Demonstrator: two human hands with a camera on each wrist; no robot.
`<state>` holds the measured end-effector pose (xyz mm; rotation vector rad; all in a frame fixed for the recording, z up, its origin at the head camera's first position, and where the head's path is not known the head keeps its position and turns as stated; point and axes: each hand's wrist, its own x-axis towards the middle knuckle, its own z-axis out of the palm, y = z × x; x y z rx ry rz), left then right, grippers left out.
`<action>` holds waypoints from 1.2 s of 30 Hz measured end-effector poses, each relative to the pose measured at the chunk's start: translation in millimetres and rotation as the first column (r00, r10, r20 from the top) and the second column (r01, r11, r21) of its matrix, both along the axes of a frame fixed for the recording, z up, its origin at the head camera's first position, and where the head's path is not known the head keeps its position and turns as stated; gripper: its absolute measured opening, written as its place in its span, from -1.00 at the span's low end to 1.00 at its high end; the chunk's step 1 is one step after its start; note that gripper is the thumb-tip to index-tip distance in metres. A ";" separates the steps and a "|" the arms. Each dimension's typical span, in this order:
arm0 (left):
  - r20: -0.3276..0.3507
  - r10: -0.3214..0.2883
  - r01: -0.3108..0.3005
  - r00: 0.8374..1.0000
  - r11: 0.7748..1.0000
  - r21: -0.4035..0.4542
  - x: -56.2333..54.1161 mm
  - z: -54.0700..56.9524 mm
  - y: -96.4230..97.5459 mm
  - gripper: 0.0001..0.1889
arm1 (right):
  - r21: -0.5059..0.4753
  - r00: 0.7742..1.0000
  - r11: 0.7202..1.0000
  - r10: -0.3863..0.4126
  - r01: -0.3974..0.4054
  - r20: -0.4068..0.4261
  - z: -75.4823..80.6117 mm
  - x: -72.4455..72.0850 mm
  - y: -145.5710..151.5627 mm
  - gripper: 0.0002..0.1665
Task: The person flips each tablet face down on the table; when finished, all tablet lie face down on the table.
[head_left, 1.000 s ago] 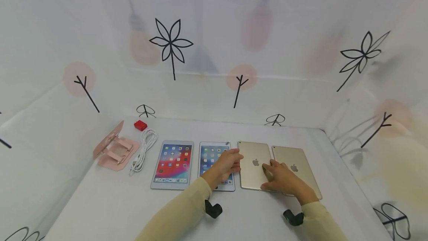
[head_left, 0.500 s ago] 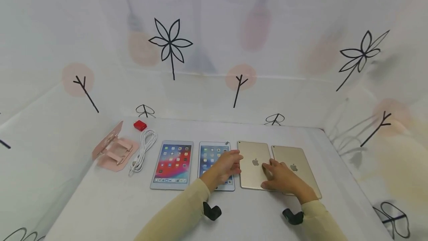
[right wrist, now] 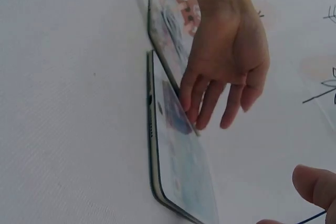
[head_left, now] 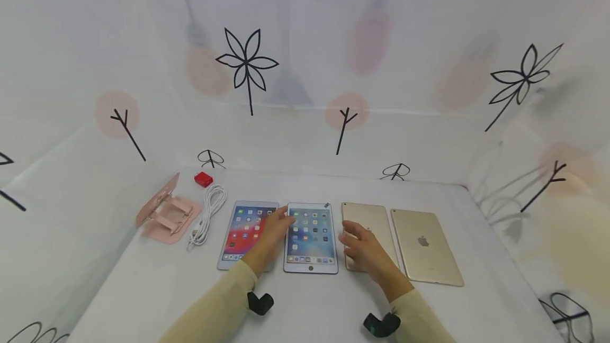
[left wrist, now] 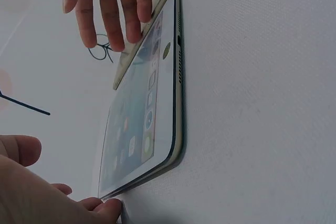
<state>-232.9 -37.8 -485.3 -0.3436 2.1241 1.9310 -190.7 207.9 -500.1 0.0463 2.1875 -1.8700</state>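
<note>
Left hand [head_left: 272,233], loosely extended, touches edge of blue-screen tablet [head_left: 311,234], perhaps steadying it; right hand [head_left: 364,247] relaxed, empty, near inner gold tablet [head_left: 377,220].

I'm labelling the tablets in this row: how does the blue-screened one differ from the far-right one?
The blue-screened tablet lies face up; the far-right tablet lies face down. The blue-screened one shows a lit screen of icons in a white frame; the far-right one shows a gold back with an apple logo. The left hand is at the blue-screened one's edge; neither hand is on the far-right one. Both rest on the white table.
</note>
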 end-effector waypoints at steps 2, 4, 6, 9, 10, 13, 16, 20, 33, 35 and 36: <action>0.013 -0.005 0.005 1.000 1.000 0.005 -1.2 -0.7 -1.0 -0.33 | -0.057 1.000 0.998 0.004 -0.002 0.025 1.0 -0.6 -5.1 -0.25; 0.019 -0.011 0.011 1.000 1.000 0.016 -1.5 -1.6 -0.9 -0.32 | -0.112 0.999 0.994 0.017 -0.012 0.044 1.9 -1.3 -8.1 -0.27; 0.022 -0.014 0.014 1.000 0.999 0.032 -0.7 -2.8 -0.3 -0.30 | -0.153 0.998 0.988 0.034 -0.025 0.060 2.3 -1.9 -9.8 -0.27; 0.016 -0.031 0.029 0.999 0.997 0.073 2.4 -4.4 1.4 -0.23 | -0.193 0.996 0.981 0.044 -0.028 0.080 3.0 -2.7 -11.5 -0.26; 0.007 -0.041 0.041 0.999 0.996 0.085 3.9 -5.3 2.1 -0.21 | -0.204 0.995 0.979 0.041 -0.022 0.087 3.0 -3.2 -11.8 -0.26; -0.030 -0.085 0.088 0.996 0.987 0.131 8.2 -7.7 5.3 -0.14 | -0.251 0.994 0.968 0.013 0.015 0.112 4.1 -4.4 -12.5 -0.22; -0.074 -0.115 0.125 0.991 0.981 0.147 10.4 -10.8 8.5 -0.10 | -0.320 0.988 0.944 -0.039 0.087 0.153 4.9 -5.5 -12.8 -0.20; -0.069 -0.154 0.163 0.986 0.975 0.151 11.5 -10.9 12.5 -0.10 | -0.448 0.984 0.887 -0.040 0.115 0.172 3.9 -6.4 -14.0 -0.26; -0.098 -0.222 0.233 0.970 0.965 0.122 10.2 2.7 23.9 -0.06 | -0.622 0.950 0.743 0.311 -0.248 -0.007 11.5 -10.5 -48.9 -0.28; -0.122 -0.218 0.233 0.968 0.964 0.130 9.6 1.8 23.3 -0.06 | -0.611 0.945 0.745 0.328 -0.268 -0.015 11.4 -9.7 -55.3 -0.27; -0.135 -0.217 0.236 0.967 0.961 0.145 9.2 1.3 22.5 -0.06 | -0.598 0.943 0.752 0.331 -0.276 -0.019 11.3 -9.2 -58.1 -0.26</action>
